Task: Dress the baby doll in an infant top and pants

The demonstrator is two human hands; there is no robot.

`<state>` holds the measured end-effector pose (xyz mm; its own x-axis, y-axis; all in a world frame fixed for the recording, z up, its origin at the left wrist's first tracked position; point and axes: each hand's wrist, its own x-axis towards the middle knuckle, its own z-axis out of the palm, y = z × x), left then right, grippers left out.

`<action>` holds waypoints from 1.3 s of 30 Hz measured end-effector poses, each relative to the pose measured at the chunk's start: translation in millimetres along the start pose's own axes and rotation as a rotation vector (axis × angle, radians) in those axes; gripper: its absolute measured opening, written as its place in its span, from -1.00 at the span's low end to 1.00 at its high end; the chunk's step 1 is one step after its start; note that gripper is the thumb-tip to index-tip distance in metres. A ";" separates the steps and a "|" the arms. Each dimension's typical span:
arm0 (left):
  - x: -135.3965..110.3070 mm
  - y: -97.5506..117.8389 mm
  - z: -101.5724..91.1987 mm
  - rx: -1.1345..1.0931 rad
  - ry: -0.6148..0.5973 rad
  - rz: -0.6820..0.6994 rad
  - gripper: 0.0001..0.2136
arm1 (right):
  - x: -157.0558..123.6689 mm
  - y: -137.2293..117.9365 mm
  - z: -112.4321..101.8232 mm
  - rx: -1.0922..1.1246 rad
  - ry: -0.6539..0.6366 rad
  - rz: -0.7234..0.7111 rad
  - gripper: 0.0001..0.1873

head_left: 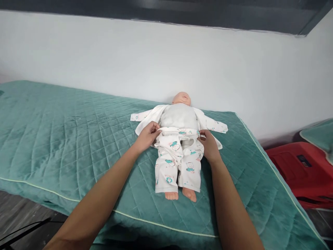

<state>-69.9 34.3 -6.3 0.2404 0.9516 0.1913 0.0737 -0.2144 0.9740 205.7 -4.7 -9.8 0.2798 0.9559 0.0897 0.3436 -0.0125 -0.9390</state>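
Observation:
A baby doll (pixel 181 98) lies on its back, head toward the wall and bare feet toward me. It wears white printed pants (pixel 169 163) with small animal figures, and a matching jacket (pixel 214 124) spread open around its pale cloth torso (pixel 179 116). My left hand (pixel 147 136) pinches the pants' waistband at its left end. At the right end, my right hand (pixel 208 145) is closed on the same waistband. The waistband lies across the doll's lower belly. An opening shows at the crotch of the pants.
A green quilted cover (pixel 78 139) with pale piping spreads under the doll. Behind it rises a white wall (pixel 130 59) with a dark panel above. To the right, below the bed's edge, stands a red plastic object (pixel 299 170).

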 end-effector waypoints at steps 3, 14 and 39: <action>13.2 2.2 5.5 0.062 0.143 0.024 -0.90 | 6.3 3.9 0.5 -0.050 0.011 -0.003 -0.75; 31.9 5.4 14.1 0.381 0.124 -0.196 -0.90 | 10.8 9.5 -1.2 -0.130 -0.062 0.035 -0.71; 53.8 5.0 -11.4 -0.158 -0.498 -0.367 -0.72 | 27.1 -24.9 -12.6 0.282 -0.561 0.258 -0.44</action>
<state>-67.6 86.9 10.3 0.6507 0.7324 -0.2005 0.1024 0.1771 0.9789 216.1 17.8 20.2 -0.2121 0.9410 -0.2637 0.0600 -0.2568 -0.9646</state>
